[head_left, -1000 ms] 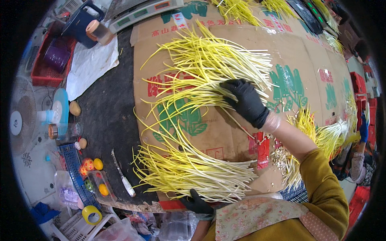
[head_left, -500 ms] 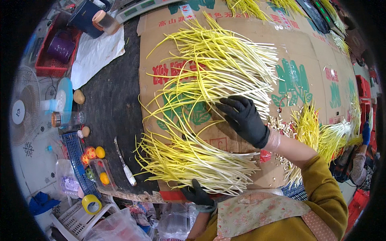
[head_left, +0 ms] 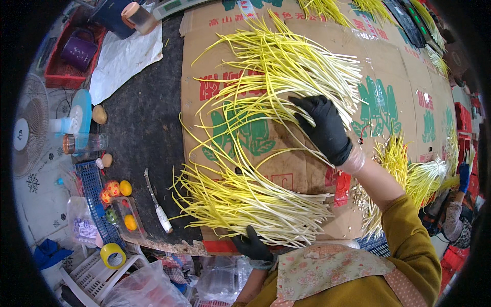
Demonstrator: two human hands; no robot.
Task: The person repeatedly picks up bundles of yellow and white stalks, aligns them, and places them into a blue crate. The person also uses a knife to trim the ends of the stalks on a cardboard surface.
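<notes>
Yellow chives with white stalk ends lie in two loose piles on a flattened cardboard sheet (head_left: 312, 153). Over the near side of the far pile (head_left: 307, 66), my right hand (head_left: 326, 128), in a black glove, curls its fingers round some stalks. A few long stalks run under that hand toward the wrist, and the exact grip is partly hidden. My left hand (head_left: 254, 246), also black-gloved, rests against the near edge of the near pile (head_left: 255, 207). Its thumb points up and stands apart from the fingers.
A white-handled knife (head_left: 162, 217) lies on the dark tabletop (head_left: 138, 128) at left. Around it are a blue basket (head_left: 97, 204), a clear jar (head_left: 89, 143) and a fan (head_left: 30, 128). Cut bits and more chives (head_left: 391, 166) lie at right, near another person's blue-gloved hand (head_left: 464, 176).
My right hand has moved away from me and slightly right, from the gap between the piles onto the far pile. The left hand stays almost still. The whole view has shifted slightly.
</notes>
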